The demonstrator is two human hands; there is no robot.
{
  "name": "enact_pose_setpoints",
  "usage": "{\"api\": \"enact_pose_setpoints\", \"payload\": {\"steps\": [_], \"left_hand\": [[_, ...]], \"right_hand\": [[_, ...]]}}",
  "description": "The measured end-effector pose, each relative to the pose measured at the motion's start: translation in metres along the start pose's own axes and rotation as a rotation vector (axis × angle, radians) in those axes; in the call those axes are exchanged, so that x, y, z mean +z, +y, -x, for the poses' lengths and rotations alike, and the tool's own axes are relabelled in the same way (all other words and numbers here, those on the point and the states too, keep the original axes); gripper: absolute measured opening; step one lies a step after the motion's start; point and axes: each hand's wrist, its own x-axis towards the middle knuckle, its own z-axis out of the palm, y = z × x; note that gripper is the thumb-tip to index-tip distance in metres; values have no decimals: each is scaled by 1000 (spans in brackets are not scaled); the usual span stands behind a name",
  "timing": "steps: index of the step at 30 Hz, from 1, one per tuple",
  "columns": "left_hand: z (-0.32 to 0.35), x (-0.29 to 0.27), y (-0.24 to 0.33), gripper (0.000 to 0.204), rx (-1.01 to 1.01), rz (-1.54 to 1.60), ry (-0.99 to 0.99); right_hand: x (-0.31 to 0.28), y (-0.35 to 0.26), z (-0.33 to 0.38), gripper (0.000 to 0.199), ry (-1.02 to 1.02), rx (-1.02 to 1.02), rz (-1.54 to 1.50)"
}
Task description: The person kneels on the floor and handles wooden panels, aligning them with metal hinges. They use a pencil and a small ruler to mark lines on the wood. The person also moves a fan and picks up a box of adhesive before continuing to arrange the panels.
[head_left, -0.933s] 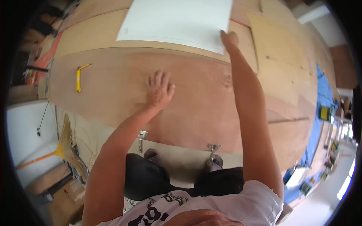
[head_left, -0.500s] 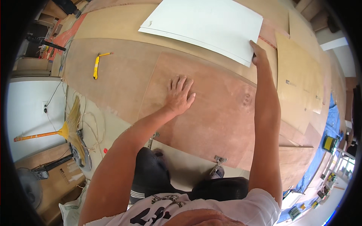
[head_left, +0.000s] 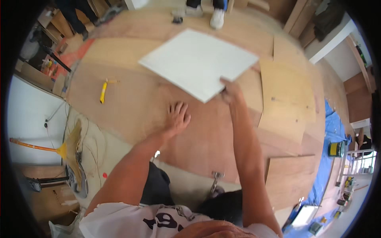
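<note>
A flat white sheet [head_left: 198,63] is held up over the boards, with my right hand [head_left: 231,91] gripping its near right edge. The right thumb lies on the upper face while the other fingers are hidden under the edge. My left hand [head_left: 178,119] rests on the reddish-brown plywood [head_left: 202,135], fingers spread and nothing in them. To its left on the boards lies a yellow utility knife [head_left: 103,92], with a pencil-like stick [head_left: 113,81] beside its tip.
Another person's white shoe [head_left: 217,19] stands at the far edge. A broom [head_left: 71,146] with an orange handle is at the left. Yellowish boards [head_left: 285,99] overlap on the right, beside a blue tarp [head_left: 334,123] bearing a dark can [head_left: 336,149]. A metal hinge [head_left: 217,174] sits at the near plywood edge.
My right hand has drawn the white sheet nearer and to the left, turning it. My left hand stays on the plywood. The view has shifted, and another person's feet now show at the far edge.
</note>
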Motion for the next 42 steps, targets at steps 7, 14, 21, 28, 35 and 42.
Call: {"api": "enact_pose_setpoints", "payload": {"steps": [7,14,21,28,35,42], "left_hand": [[7,-15,-16,66,18,-92,-270],[57,-68,-28,51,-149,350,-441],[152,-42,-51,31,-175,-6,160],[161,-42,-50,38,-129,-19,200],[155,-45,-52,36,-177,41,180],[156,-44,-56,35,-190,78,185]], "right_hand": [[-45,10,61,46,-9,201,56],[-151,17,62,43,-61,-66,365],[-134,34,107,32,-13,57,235],[-103,4,126,38,-86,25,272],[-44,33,99,43,-215,164,414],[34,114,58,43,-262,243,405]]}}
